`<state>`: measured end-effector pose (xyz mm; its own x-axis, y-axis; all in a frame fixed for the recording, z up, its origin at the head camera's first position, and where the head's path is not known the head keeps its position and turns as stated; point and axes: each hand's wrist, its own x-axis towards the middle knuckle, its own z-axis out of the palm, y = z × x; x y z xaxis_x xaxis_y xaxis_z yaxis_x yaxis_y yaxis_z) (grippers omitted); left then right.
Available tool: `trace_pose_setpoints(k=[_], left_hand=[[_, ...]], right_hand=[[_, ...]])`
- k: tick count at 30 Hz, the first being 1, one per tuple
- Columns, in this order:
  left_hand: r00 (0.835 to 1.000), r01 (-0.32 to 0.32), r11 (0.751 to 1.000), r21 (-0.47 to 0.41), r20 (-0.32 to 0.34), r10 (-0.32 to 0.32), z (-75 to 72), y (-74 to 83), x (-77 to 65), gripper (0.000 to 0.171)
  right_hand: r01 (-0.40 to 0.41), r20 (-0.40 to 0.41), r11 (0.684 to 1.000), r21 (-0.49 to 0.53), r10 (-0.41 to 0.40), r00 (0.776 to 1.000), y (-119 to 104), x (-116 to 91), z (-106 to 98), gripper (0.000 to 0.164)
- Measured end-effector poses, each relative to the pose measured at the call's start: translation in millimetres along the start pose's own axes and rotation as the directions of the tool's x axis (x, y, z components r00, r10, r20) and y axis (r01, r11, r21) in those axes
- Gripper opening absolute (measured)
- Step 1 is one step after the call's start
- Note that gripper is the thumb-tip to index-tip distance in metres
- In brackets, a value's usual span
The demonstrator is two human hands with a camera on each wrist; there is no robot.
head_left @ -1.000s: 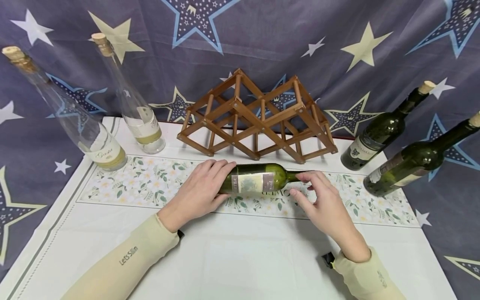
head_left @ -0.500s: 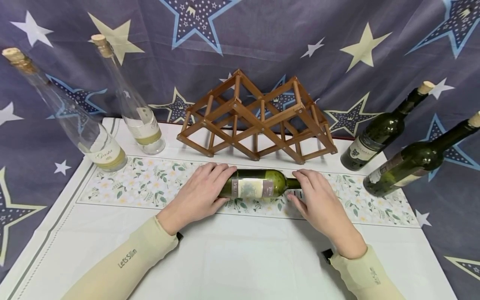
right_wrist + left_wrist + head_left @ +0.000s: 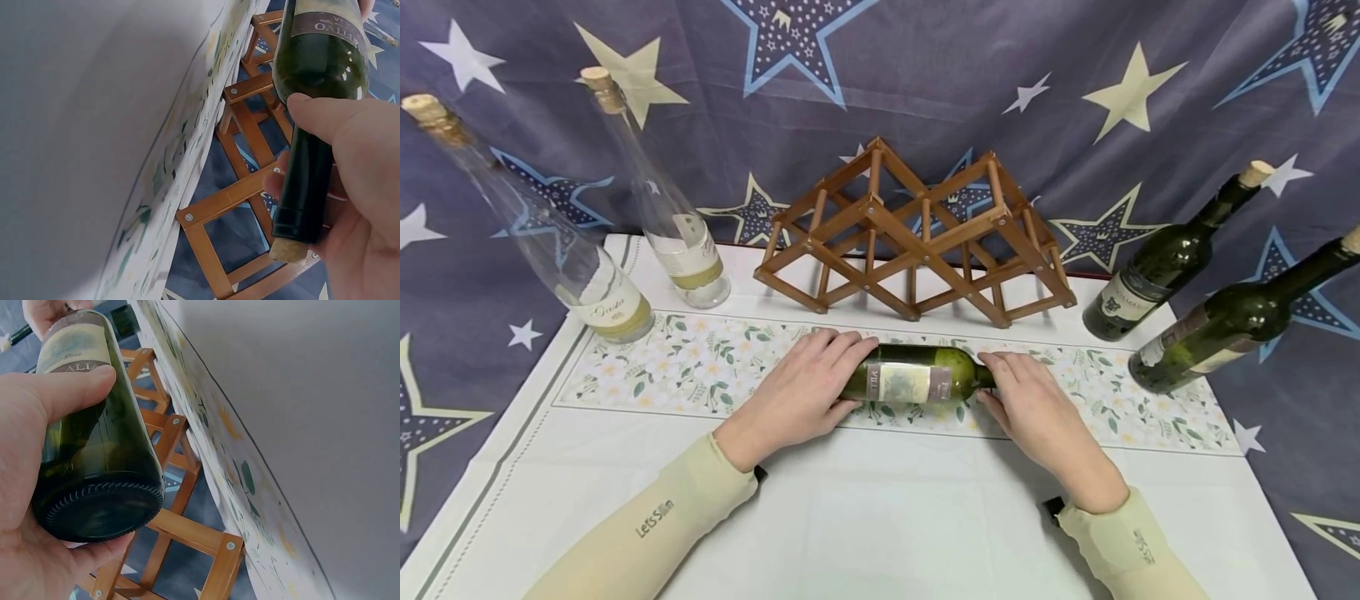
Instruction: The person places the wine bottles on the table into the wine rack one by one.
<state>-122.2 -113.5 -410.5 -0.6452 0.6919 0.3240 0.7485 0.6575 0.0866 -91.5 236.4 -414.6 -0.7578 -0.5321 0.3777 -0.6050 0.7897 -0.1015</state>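
A green wine bottle (image 3: 917,373) lies level in front of the rack, its base to the left and its neck to the right. My left hand (image 3: 801,387) grips the base end, thumb (image 3: 75,387) along the side near the label. Around the neck curl the fingers of my right hand (image 3: 1033,408), with the thumb at the shoulder in the right wrist view. A cork (image 3: 289,250) plugs the mouth; the hand hides it in the head view. Whether the bottle touches the cloth cannot be told.
A wooden folding wine rack (image 3: 917,242) stands behind the bottle. Two clear corked bottles, one nearer (image 3: 602,292) and one farther (image 3: 688,258), stand at left. Two green corked bottles (image 3: 1138,287) stand at right. A floral strip (image 3: 700,367) crosses the white tablecloth (image 3: 880,517).
My right hand has moved left and its fingers have gone from loosely around the neck to gripping it. The bottle has shifted slightly toward me. My left hand keeps its grip.
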Motion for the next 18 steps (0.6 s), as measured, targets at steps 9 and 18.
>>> trace_pose_setpoints(k=[9, 18], left_hand=[[1.0, -0.006, 1.0, -0.006, 0.029, 0.006, -1.3, 1.8, 0.1, 0.089], [0.999, 0.006, 0.999, -0.053, 0.051, -0.003, -0.9, 2.4, -1.6, 0.09]], right_hand=[[0.021, 0.034, 0.999, 0.036, -0.022, 0.999, 1.5, -2.8, 4.6, 0.044], [0.051, 0.062, 0.998, 0.038, -0.053, 0.997, 4.0, -7.8, 6.8, 0.041]])
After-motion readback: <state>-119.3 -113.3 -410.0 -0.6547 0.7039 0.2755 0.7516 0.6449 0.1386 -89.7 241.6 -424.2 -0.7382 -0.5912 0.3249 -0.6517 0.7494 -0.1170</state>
